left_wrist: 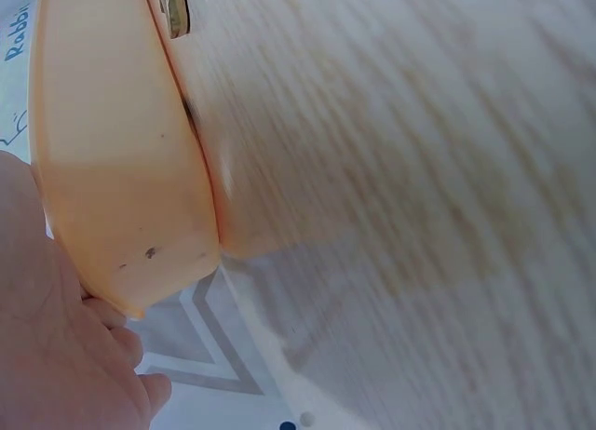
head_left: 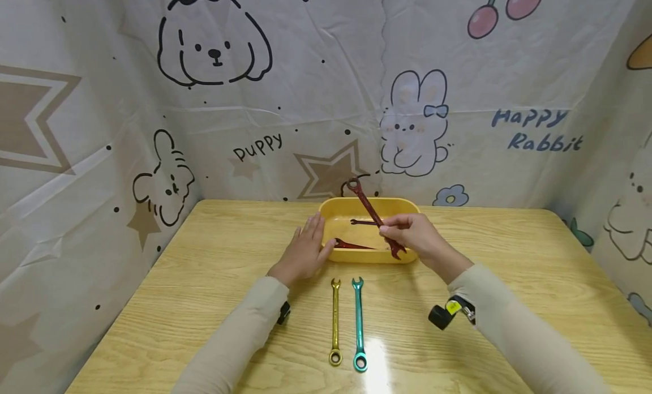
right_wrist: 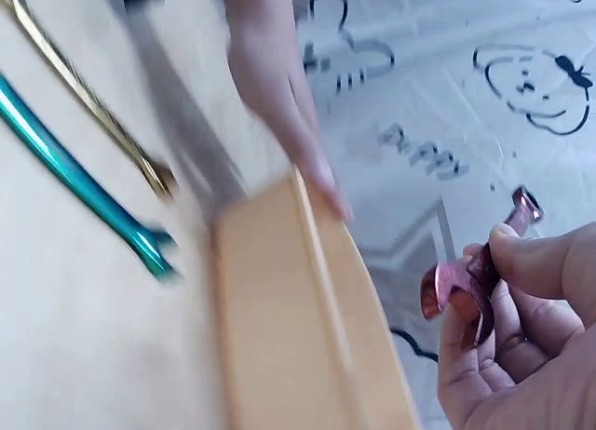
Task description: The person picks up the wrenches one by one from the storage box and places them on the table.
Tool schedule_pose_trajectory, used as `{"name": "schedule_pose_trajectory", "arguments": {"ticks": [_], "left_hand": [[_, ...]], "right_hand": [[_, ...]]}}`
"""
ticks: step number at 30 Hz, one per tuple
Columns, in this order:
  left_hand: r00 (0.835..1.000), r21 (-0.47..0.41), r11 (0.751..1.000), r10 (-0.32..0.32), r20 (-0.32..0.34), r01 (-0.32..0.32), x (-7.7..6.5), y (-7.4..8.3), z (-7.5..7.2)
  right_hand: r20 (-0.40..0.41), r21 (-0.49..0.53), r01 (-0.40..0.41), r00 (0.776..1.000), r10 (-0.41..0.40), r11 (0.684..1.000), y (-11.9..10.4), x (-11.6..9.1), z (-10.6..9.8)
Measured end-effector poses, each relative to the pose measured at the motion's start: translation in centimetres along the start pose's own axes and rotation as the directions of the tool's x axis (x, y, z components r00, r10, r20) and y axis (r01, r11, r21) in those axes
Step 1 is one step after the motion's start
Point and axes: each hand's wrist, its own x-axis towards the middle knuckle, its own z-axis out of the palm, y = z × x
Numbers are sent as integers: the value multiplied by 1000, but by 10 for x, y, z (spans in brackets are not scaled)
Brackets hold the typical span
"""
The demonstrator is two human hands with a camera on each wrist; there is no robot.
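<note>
My right hand (head_left: pixel 415 235) pinches a dark red combination wrench (head_left: pixel 368 204) between thumb and fingers. It holds the wrench tilted over a yellow plastic bin (head_left: pixel 374 257), ring end up to the left, open end low near the front rim. In the right wrist view the wrench's open jaw points towards the camera. My left hand (head_left: pixel 304 252) rests against the bin's left end, fingers extended along the side, thumb at the front rim. Inside the bin lie another red wrench (head_left: pixel 351 245) and a smaller dark wrench (head_left: pixel 361 222), both partly hidden.
A gold wrench (head_left: pixel 335 320) and a teal wrench (head_left: pixel 359 320) lie side by side on the wooden table (head_left: pixel 214 326), in front of the bin. Behind the table hangs a printed cloth (head_left: pixel 305 111). Each wrist carries a black strap device (head_left: pixel 440 316).
</note>
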Motion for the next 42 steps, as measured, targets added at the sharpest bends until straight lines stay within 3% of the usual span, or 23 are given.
{"name": "schedule_pose_trajectory", "arguments": {"ticks": [5,8,20,29,42], "left_hand": [[1000,8,1000,1,-6,-1,-1,1,-2],[1000,12,1000,-1,2,1,-2,1,-3],[1000,-5,1000,15,4,-15,-3,2,-1],[1000,2,1000,6,-2,-6,0,2,-1],[1000,11,1000,-1,6,1,1,1,0]], "right_hand": [[134,210,-93,989,65,973,18,-33,-1],[192,275,-136,978,85,952,30,-51,-1],[342,300,-187,937,77,935,83,-101,9],[328,332,-224,938,110,916,104,-112,21],[221,283,-204,965,144,937,105,-110,30]]}}
